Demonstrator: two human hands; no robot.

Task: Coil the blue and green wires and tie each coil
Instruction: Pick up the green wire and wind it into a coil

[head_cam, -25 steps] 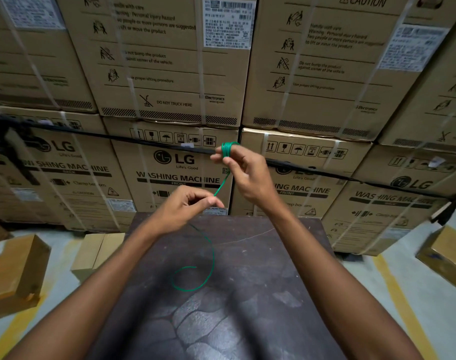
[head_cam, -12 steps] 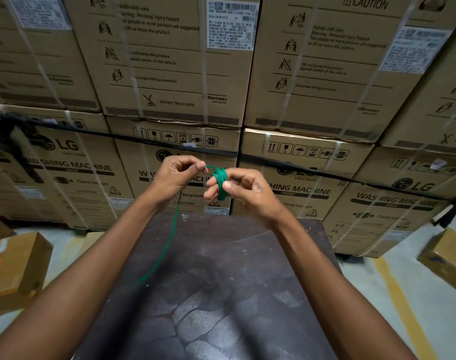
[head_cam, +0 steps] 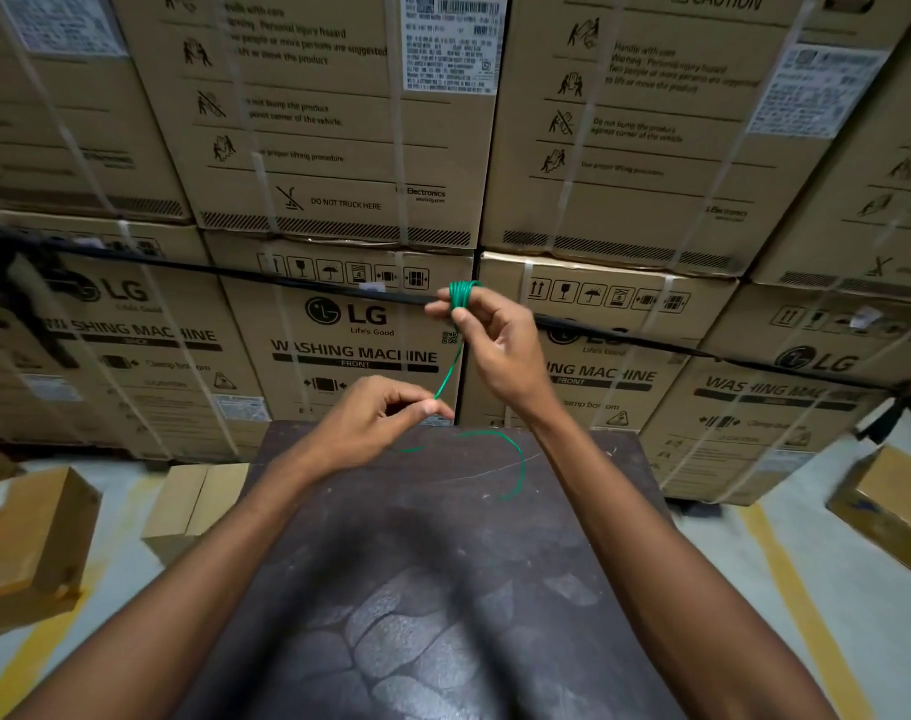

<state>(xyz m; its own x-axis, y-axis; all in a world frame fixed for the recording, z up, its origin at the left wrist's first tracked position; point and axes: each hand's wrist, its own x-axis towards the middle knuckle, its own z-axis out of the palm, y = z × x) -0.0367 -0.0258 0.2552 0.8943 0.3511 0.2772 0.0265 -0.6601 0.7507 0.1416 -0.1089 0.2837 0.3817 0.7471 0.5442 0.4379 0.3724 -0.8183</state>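
Stacking behind: washing-machine cartons [head_cam: 349, 330], then dark table [head_cam: 443, 589]. R hand [head_cam: 500, 350], raised above table, holds green wire [head_cam: 451, 374] coiled round its fingers. L hand [head_cam: 375, 423] pinches wire's taut run lower down; loose tail curves over table.

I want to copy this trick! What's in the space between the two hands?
In the head view, a taut stretch of green wire runs from the left hand up to the coil wound on the right hand.
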